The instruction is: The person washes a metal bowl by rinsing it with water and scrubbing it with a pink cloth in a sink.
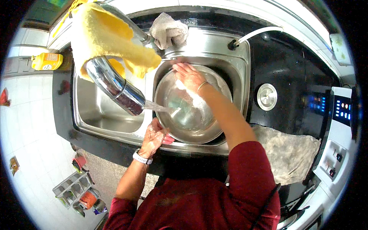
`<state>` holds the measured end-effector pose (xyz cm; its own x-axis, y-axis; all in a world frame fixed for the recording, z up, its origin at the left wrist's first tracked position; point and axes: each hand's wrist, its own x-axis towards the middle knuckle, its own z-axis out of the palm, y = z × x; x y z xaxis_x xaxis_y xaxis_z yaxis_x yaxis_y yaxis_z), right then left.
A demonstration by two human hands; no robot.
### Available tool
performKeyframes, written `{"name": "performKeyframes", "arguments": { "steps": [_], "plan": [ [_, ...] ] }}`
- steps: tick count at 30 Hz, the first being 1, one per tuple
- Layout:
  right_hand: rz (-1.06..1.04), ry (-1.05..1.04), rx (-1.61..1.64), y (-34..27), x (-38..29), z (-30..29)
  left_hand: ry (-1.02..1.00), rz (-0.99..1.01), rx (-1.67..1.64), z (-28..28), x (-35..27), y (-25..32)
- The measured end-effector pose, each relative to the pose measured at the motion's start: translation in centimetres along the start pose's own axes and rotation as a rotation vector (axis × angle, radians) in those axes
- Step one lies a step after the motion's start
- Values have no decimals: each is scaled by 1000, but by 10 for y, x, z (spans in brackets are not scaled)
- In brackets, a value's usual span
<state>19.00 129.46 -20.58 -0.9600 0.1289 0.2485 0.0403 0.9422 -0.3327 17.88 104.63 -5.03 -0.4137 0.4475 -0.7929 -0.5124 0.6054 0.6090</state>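
Note:
A wide round metal basin (187, 126) sits in the right bowl of a stainless steel double sink (138, 132). Water runs from the chrome faucet (115, 83) into it. My right hand (190, 77) reaches across the basin and lies with spread fingers at its far inner wall. At the near left rim is my left hand (156, 135), wet, its fingers against the basin's edge and partly hidden; whether they grip the rim I cannot tell. A yellow cloth (103, 40) drapes over the faucet.
A grey cloth (169, 31) lies behind the basin. On the black counter at right are a metal sink strainer (267, 97) and a stained cloth (284, 152). A yellow bottle (47, 61) stands far left; the left sink bowl (109, 106) adjoins the basin's bowl.

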Motion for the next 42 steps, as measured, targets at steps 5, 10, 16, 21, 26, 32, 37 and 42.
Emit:
{"name": "performKeyframes", "arguments": {
  "steps": [5,10,16,21,26,32,37,42],
  "plan": [
    [70,-145,-329,31,-52,-19,-15,10,12,-4,2,-5],
    [291,-602,-481,-3,-103,-59,-27,52,-32,-4,4,-4],
    [385,-1293,-128,-117,-117,-75,-34,104,-53,-3,3,-6],
    [265,-790,743,-133,-128,-105,-43,118,-46,-6,9,-11],
    [242,-1251,-332,-66,-124,-140,-57,137,-45,-8,10,-12],
    [483,-1344,-51,-101,-124,-142,-28,80,-30,-8,10,-14],
    [399,-1034,-178,-23,-117,-96,-76,131,-44,-7,6,-5],
    [386,-809,-326,-88,-102,-33,-37,151,38,-8,6,-9]
  ]
}}
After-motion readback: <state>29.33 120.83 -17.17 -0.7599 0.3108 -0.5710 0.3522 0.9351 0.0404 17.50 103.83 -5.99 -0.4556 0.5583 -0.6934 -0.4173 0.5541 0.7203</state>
